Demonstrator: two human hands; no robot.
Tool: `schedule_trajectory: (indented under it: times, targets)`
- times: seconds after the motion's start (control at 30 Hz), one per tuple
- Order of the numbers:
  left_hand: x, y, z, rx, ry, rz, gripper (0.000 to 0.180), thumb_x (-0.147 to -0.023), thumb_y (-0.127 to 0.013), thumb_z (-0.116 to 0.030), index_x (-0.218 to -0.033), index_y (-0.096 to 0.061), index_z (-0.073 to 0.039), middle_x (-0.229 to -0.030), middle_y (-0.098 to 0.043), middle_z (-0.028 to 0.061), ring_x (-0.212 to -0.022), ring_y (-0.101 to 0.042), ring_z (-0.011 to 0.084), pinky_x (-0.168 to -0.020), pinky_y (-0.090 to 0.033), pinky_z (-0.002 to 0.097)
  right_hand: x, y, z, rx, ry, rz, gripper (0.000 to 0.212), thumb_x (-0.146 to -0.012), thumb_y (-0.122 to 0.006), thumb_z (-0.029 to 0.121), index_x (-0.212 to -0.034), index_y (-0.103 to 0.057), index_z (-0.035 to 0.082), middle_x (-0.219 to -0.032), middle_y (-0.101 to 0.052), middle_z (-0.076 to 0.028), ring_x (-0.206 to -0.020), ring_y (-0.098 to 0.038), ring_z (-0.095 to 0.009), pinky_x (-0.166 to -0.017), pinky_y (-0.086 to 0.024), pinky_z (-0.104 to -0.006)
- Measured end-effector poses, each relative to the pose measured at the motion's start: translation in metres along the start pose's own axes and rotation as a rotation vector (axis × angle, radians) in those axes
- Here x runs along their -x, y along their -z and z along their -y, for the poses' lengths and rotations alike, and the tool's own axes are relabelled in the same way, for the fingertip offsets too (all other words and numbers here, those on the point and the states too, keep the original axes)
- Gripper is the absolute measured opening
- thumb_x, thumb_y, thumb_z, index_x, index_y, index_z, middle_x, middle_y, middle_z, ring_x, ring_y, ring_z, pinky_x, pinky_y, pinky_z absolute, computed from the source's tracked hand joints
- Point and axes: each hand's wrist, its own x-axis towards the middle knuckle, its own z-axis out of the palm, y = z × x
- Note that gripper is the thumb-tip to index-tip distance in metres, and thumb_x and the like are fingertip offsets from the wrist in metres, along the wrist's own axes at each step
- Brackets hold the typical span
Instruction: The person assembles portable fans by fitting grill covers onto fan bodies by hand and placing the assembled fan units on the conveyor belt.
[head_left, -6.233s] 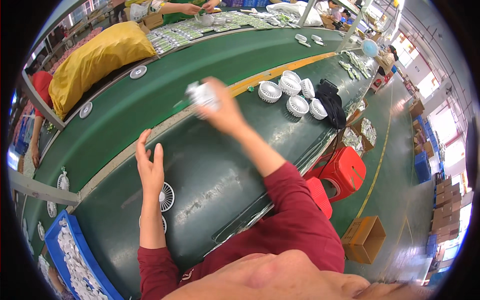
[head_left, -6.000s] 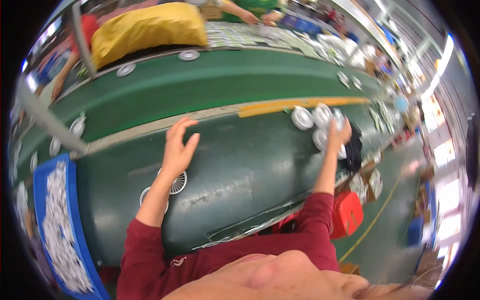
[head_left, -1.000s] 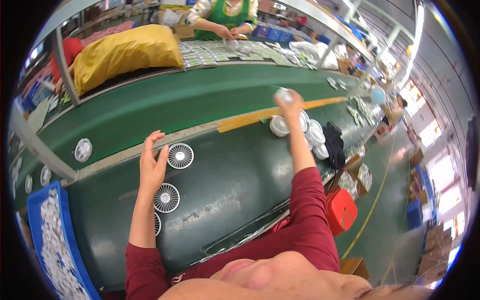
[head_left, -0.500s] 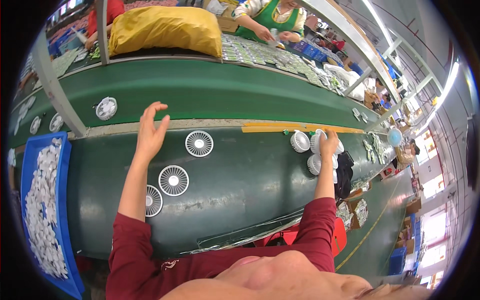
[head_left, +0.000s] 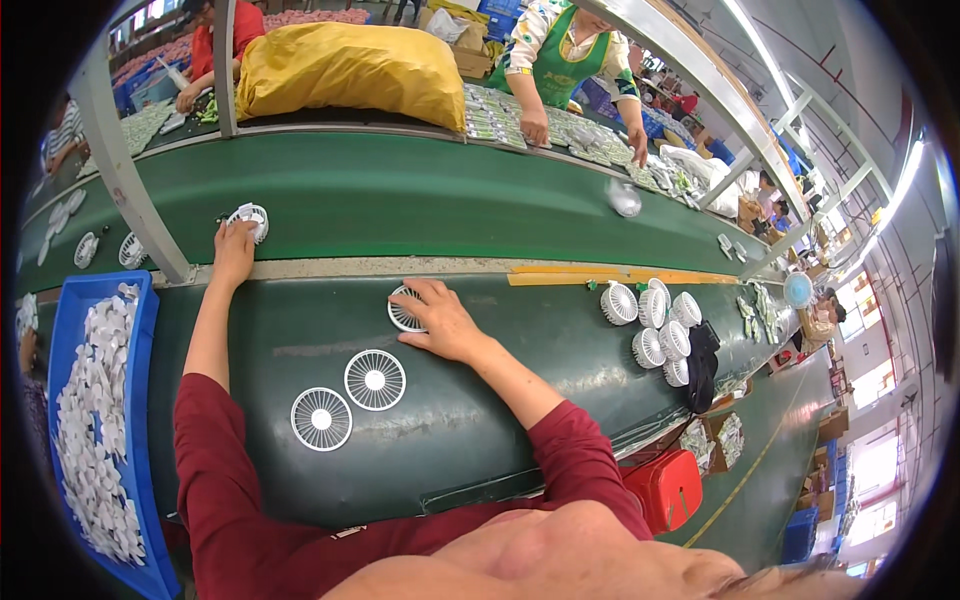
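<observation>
My left hand (head_left: pixel 234 254) reaches over the table's far edge onto the green belt. Its fingers grip a white fan head (head_left: pixel 249 219). My right hand (head_left: pixel 447 320) bends over a round white fan grille (head_left: pixel 402 310) near the far edge, with the fingers on its rim and partly covering it. Two more fan grilles, one (head_left: pixel 375 380) closer to the right hand and one (head_left: pixel 321 419) nearer to me, lie flat on the dark green table. Several fan heads (head_left: pixel 648 347) stand grouped at the right, beside a black cloth-like item (head_left: pixel 702 368).
A blue bin (head_left: pixel 142 400) of small white parts stands at the left. Metal posts (head_left: pixel 135 190) rise beside the belt (head_left: pixel 400 205). A blurred white object (head_left: pixel 624 199) is on the belt, near a co-worker in a green apron (head_left: pixel 570 60). A red stool (head_left: pixel 668 490) stands at the right.
My left hand has moved left and forward onto the fan head. My right hand has left the grouped fan heads and come left onto a grille. The blurred white object has appeared on the belt.
</observation>
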Motion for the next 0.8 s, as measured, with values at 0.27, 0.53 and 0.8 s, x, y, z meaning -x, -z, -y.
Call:
schedule_trajectory:
  times: [0.27,0.53,0.8]
  targets:
    - [-0.024,0.045,-0.131,-0.084,-0.034,-0.001,0.041,-0.083,-0.055,0.001,-0.119,-0.059,-0.019,-0.131,-0.054,0.0067,-0.130,-0.043,0.0297,-0.104,-0.026,0.0668,-0.002,0.007,-0.009,-0.264,-0.188,-0.220,0.039,-0.081,-0.070,0.024,-0.115,-0.063,0.007,-0.121,-0.061,-0.017,-0.109,-0.057,-0.035,-0.094,-0.045,-0.0427]
    - [-0.056,0.020,-0.135,-0.125,0.001,0.481,0.038,-0.082,-0.055,-0.001,-0.115,-0.057,-0.019,-0.139,-0.046,0.0081,-0.138,-0.030,0.0349,-0.106,-0.022,0.0675,0.007,-0.010,-0.042,-0.628,-0.535,-0.490,0.038,-0.086,-0.066,0.021,-0.117,-0.057,0.000,-0.100,-0.067,-0.016,-0.089,-0.065,-0.023,-0.080,-0.050,-0.0331]
    - [-0.042,0.043,-0.129,-0.060,-0.136,0.070,0.014,-0.087,-0.054,-0.011,-0.100,-0.047,-0.011,-0.079,-0.063,0.0150,-0.081,-0.062,0.0380,-0.065,-0.045,0.0497,0.008,0.010,-0.021,-0.164,-0.442,-0.467,0.072,-0.079,-0.071,0.016,-0.142,-0.035,0.011,-0.136,-0.045,-0.017,-0.124,-0.046,-0.034,-0.100,-0.041,-0.0421]
